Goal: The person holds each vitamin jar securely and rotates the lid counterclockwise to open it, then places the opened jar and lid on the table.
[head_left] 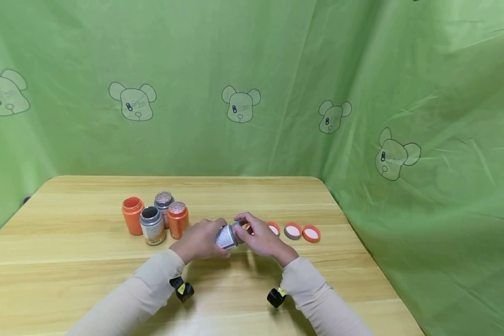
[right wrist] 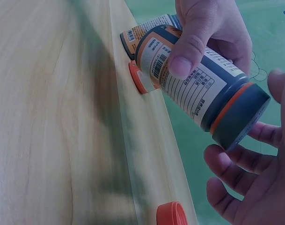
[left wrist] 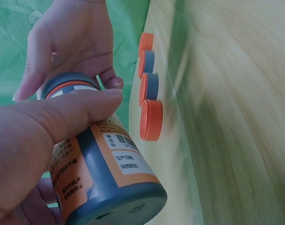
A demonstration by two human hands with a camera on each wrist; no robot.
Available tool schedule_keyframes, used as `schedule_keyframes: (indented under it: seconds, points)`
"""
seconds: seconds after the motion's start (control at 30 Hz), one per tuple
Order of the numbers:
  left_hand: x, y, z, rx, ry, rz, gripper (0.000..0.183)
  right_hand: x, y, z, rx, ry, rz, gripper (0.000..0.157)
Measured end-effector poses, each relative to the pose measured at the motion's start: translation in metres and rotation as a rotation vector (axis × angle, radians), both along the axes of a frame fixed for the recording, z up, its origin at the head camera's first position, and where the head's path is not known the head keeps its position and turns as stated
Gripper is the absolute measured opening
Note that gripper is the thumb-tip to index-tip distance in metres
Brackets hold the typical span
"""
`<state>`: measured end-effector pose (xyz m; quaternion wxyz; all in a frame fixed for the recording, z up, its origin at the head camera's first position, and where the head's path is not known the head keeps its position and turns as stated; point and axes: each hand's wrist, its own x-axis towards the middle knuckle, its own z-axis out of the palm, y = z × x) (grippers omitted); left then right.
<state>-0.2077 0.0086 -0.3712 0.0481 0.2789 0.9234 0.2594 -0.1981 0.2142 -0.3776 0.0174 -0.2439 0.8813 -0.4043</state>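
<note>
My left hand (head_left: pixel 199 240) grips a dark grey bottle (head_left: pixel 225 237) with an orange and white label, holding it tilted above the table. Its thumb lies across the label, as the left wrist view shows. A dark grey cap (right wrist: pixel 243 117) sits on the bottle's neck end, with an orange ring beneath it. Around that cap my right hand (head_left: pixel 262 238) has its fingers spread and loosely bent. In the right wrist view its thumb stands apart from the cap, while fingertips (right wrist: pixel 219 161) are at the cap's lower edge; whether they touch it I cannot tell.
Left of my hands stand an open orange bottle (head_left: pixel 133 217), an open grey bottle (head_left: pixel 153 231), and a grey bottle (head_left: pixel 164 212) and an orange bottle (head_left: pixel 178 224) with foil tops. Several upturned caps, including an orange cap (head_left: pixel 311 233), form a row on the wooden table (head_left: pixel 243 303).
</note>
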Motion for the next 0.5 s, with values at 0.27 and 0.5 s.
schedule_keyframes:
  seconds: [0.27,0.5]
  points:
    - [0.0016,-0.0001,0.0015,-0.002,-0.006,0.0,0.066,0.0053,-0.0005,0.0074,-0.024,-0.019,0.017,0.035]
    - [0.0018,0.0007,0.0018,-0.004,-0.003,0.0,0.066,0.0028,0.0023,0.0025,-0.038,-0.024,0.026,0.036]
